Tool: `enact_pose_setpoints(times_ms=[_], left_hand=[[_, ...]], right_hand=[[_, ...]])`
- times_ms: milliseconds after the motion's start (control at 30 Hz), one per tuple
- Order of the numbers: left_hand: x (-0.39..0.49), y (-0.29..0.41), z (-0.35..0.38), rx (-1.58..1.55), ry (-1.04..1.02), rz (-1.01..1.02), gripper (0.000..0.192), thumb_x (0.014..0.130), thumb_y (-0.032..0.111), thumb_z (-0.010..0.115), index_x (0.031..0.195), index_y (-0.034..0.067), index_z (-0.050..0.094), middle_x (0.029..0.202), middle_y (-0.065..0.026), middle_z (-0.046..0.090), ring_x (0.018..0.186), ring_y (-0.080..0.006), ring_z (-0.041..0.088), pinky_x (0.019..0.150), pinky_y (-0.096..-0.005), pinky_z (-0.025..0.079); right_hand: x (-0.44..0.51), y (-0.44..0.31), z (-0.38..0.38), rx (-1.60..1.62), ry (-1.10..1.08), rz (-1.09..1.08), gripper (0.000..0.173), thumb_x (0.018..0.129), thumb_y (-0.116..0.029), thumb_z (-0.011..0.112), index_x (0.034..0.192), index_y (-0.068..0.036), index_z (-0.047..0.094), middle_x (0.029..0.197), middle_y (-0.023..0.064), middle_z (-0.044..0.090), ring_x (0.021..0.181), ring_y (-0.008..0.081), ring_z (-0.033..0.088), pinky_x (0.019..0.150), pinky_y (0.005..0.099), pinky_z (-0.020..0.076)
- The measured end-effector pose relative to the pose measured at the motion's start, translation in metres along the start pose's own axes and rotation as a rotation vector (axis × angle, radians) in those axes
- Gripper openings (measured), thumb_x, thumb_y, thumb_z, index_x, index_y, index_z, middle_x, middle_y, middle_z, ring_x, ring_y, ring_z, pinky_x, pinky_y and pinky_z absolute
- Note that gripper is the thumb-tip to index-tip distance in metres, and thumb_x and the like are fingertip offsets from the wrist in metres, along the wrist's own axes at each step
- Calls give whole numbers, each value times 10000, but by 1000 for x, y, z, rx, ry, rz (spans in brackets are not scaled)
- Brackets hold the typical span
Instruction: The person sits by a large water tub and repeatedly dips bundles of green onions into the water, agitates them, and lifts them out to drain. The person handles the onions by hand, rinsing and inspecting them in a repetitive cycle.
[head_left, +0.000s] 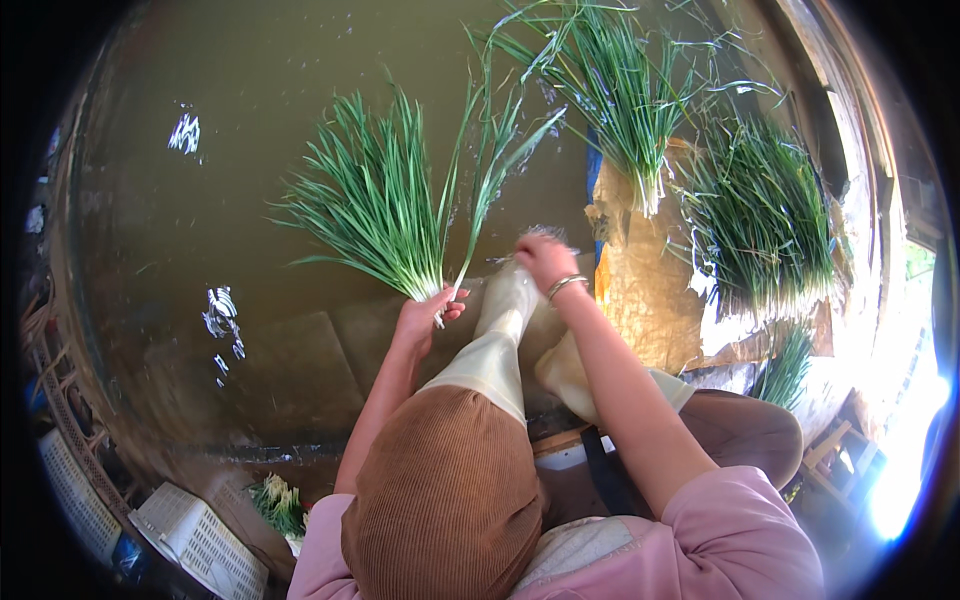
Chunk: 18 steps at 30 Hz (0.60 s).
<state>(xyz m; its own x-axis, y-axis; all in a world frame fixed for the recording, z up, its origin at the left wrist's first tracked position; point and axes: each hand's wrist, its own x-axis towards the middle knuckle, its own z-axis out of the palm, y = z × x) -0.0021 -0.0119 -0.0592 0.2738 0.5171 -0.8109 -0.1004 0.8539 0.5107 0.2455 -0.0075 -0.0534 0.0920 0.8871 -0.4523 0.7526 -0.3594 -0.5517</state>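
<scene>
My left hand (431, 319) grips a bunch of long chive-like greens (382, 202) near their white ends, the leaves fanned out over brown water. A few separate stalks (487, 191) rise beside the bunch, their pale lower end at the fingers of the same hand. My right hand (549, 262), with bracelets at the wrist, is curled and blurred just above the pale rubber boot (499, 300). Splashing water shows at its fingers; whether anything is in them I cannot tell.
On a brown sheet (645, 277) at the right lie a loose bunch (626, 97) and a thick pile of greens (765, 217). More greens (786, 367) lie below the pile. Murky water (225, 187) fills the basin. White plastic crates (199, 536) stand at lower left.
</scene>
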Motion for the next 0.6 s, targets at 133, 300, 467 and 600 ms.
enact_pose_setpoints(times_ms=[133, 300, 467, 600], left_hand=[[-3, -5, -7, -2, -12, -27, 225, 909, 158, 577, 1043, -21, 550, 964, -134, 659, 752, -164, 636, 667, -263, 529], [-5, -11, -7, -109, -73, -100, 211, 901, 226, 607, 944, 20, 597, 792, -43, 629, 670, -123, 592, 601, -241, 484], [-9, -18, -7, -41, -15, -103, 223, 900, 267, 614, 906, 43, 611, 732, -11, 592, 628, -106, 563, 580, -235, 464], [-13, -28, -15, -63, -62, -52, 253, 894, 261, 619, 965, 18, 618, 748, -27, 606, 641, -123, 588, 607, -241, 491]], right_hand=[[4, 31, -24, -164, 271, 212, 193, 824, -201, 560, 945, -72, 636, 961, 113, 642, 946, 298, 604, 830, 387, 483], [-1, 2, -31, 52, 459, -5, 175, 848, -138, 560, 985, -64, 642, 919, 98, 667, 878, 275, 645, 792, 357, 507], [10, -49, -15, 636, -88, -57, 214, 861, -246, 579, 988, -101, 671, 891, 79, 682, 799, 257, 652, 752, 340, 514], [34, -65, 6, 167, -62, -397, 247, 844, -227, 581, 1065, -135, 644, 1069, 76, 643, 975, 253, 608, 845, 362, 496]])
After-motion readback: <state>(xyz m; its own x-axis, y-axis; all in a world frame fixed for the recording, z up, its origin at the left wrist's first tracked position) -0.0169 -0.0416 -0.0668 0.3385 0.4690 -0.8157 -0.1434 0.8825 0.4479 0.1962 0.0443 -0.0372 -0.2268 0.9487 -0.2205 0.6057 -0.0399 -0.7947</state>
